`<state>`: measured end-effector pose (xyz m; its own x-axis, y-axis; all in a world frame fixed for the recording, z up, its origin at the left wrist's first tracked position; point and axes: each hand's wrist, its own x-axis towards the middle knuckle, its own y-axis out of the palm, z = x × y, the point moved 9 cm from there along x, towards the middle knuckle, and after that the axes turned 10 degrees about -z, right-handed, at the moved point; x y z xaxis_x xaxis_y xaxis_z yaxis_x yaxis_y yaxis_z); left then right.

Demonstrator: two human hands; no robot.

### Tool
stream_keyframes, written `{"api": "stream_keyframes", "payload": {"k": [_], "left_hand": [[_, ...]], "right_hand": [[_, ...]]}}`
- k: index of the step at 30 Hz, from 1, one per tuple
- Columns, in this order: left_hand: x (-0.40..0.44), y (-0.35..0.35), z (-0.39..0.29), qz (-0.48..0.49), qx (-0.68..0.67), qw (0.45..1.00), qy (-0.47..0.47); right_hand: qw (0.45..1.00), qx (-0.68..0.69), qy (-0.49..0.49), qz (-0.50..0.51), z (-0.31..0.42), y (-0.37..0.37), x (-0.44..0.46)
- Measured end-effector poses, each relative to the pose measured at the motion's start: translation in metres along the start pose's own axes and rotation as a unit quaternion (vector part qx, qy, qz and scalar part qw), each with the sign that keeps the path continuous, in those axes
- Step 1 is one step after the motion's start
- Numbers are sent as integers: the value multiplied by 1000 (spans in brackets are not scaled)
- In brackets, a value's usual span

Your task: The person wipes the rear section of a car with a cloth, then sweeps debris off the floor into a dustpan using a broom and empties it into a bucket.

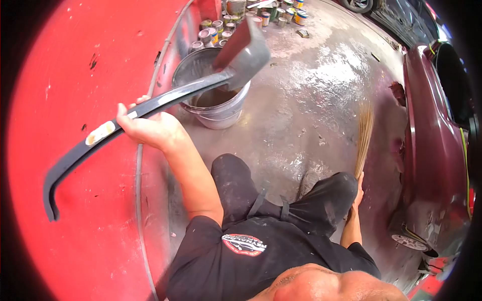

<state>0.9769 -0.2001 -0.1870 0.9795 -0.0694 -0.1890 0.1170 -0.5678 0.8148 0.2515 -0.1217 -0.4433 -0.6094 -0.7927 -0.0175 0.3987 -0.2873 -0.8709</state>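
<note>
My left hand (pixel 155 129) is closed around a long, dark, curved car trim piece (pixel 186 92), raised and tilted beside the red wall. Its broad, bent end hangs over a grey bucket (pixel 218 119) that holds murky liquid. A whitish patch shows on the strip just left of my fingers. Low by my right knee, my right hand (pixel 358 193) grips a stick broom (pixel 365 138) near its bound end, its tan bristles fanning away from me across the floor. Part of that hand is hidden behind the knee.
Several paint cans (pixel 217 25) crowd the wall's base beyond the bucket. A maroon car body (pixel 432 155) stands along the right, with a dark car (pixel 406 20) farther off. Wet, shiny concrete floor (pixel 326 75) lies between. A pale line like a hose (pixel 140 200) edges the red wall (pixel 90 210).
</note>
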Motion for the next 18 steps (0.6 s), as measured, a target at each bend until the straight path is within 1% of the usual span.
{"api": "stream_keyframes", "payload": {"k": [2,4,5,6,9,11,12,13,14,15,17,18], "left_hand": [[29,-22,17,-8,5,1000,-15],[48,-48,30,-72,16,997,-6],[62,-59,36,-83,0,997,-3],[74,-72,39,-87,18,996,13],[78,-92,45,-97,25,995,8],[100,-117,66,-108,-58,989,-85],[105,-127,69,-111,-50,988,-95],[104,-127,72,-88,-75,985,-126],[103,-126,73,-62,-98,981,-155],[100,-115,67,4,-88,986,-139],[91,-91,54,135,-81,981,-111],[80,-77,48,177,-64,977,-106]], "right_hand": [[1000,-27,-13,-6,10,-12,-4],[992,-90,-73,-40,19,-25,-14],[988,-93,-115,-45,24,-30,-22],[971,-176,-148,-58,26,-37,-30],[959,-247,-139,-32,13,-44,-42],[953,-247,-178,-8,8,-38,-41],[958,-251,-135,20,-1,-29,-34],[963,-219,-152,36,-13,-18,-22],[966,-217,-130,50,-26,-2,-9],[969,-211,-108,65,-38,11,4],[971,-191,-133,47,-34,31,19],[978,-162,-119,64,-38,45,30]]}}
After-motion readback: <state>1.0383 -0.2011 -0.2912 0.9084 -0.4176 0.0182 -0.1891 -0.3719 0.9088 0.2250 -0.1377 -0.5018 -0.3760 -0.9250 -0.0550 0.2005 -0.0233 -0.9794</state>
